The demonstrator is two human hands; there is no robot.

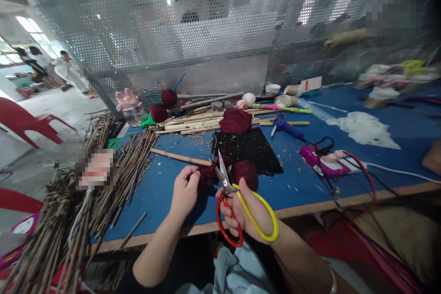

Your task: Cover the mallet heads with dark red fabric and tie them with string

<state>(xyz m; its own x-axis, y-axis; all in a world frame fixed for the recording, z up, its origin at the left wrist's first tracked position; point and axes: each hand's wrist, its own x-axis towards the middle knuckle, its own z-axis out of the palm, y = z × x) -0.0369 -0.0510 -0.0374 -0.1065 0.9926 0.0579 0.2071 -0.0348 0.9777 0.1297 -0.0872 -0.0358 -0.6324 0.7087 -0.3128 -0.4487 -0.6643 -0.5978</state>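
Right hand (255,213) grips the scissors (226,183), blades (222,166) parted; left hand (185,193) pinches dark red yarn (207,177), apparently steadying it.

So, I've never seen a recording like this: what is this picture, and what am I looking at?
There's no machine here: a person works with two bare hands. The only picture comes from a camera on the person's head, looking forward and down. The left hand pinches some dark red material; the right hand holds scissors with their blades apart. On the blue table lie thin sticks, a black mat and a blue glue gun.
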